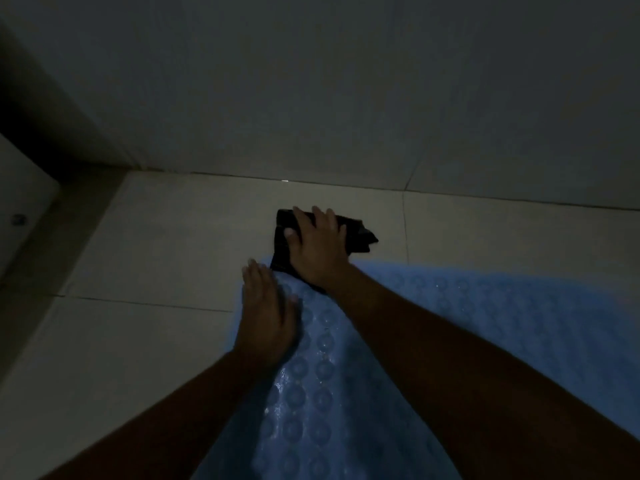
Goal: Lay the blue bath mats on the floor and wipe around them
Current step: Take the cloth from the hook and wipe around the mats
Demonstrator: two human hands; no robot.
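The blue bath mat lies on the floor, lower centre and right. The left hand, grip flat and unclenched, pins its upper-left corner, likely so the right hand, also flat, can push a dark cloth along the mat's edge. Open tile lies left; in this dimness the wall seems close above.

A single wide-angle camera worn on the head looks forward and steeply down from close above the tiled floor, so that the wall fills the upper half of the frame, the floor the middle band and left, and the blue bath mat the lower right.
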